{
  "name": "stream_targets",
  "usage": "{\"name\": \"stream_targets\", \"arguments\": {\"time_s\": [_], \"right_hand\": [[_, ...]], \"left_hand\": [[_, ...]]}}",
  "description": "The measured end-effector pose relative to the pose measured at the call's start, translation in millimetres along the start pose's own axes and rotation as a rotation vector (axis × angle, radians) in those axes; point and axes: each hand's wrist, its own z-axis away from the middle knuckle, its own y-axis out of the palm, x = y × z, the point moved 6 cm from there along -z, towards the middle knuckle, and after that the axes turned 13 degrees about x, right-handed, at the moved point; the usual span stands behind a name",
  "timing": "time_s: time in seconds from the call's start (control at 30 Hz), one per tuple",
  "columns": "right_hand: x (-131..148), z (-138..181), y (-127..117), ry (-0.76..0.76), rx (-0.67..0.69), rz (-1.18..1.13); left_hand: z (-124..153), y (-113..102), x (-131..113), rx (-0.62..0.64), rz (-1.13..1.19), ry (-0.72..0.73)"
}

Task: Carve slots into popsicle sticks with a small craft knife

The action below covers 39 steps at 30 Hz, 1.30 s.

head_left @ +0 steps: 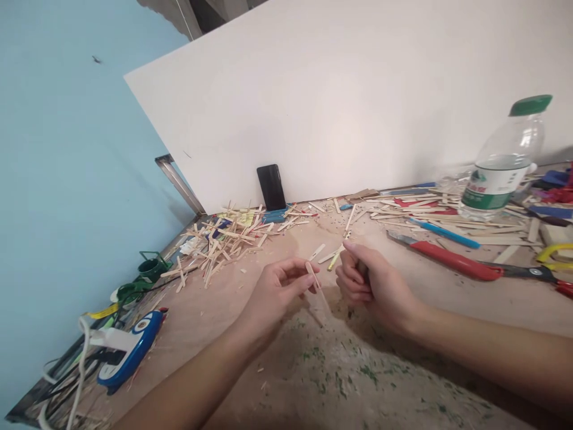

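Observation:
My left hand (277,292) pinches a thin wooden craft stick (317,285) between thumb and fingertips, just above the worn wooden table (403,322). My right hand (369,283) is curled into a loose fist right beside it, thumb up, with a dark small object partly hidden inside the fingers; what it is I cannot make out. A few loose sticks (333,255) lie on the table just beyond both hands.
A heap of cut wooden sticks (224,239) lies at the left rear. A black phone (271,187) leans on a white board (358,101). Red-handled pliers (452,260), a blue pen (443,233) and a water bottle (501,161) sit right. A blue glue gun (132,352) lies near the left edge.

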Motion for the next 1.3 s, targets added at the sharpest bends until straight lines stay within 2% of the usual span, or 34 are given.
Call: {"name": "stream_targets", "arguments": {"time_s": [0.17,0.3,0.43,0.67,0.83,1.0,1.3], "right_hand": [[10,-2,-2,-0.030,0.028,0.009],[17,-2,0,-0.027,0.039,0.064],[20,-1,8,0.005,0.055,0.129],[29,-2,34,0.022,0.029,0.160],[30,-1,47,0.018,0.001,0.176],[30,-4,49,0.002,-0.040,0.198],[22,-3,49,0.045,-0.022,0.232]], "left_hand": [[0,23,10,0.093,-0.011,-0.060],[-2,36,6,0.202,-0.133,-0.059],[-1,27,-4,0.206,-0.286,-0.044],[8,16,-4,0.382,-0.398,-0.105],[5,27,-2,0.378,-0.357,-0.051],[2,38,-2,0.344,-0.342,0.023],[-3,38,1,0.343,-0.366,0.028]]}}
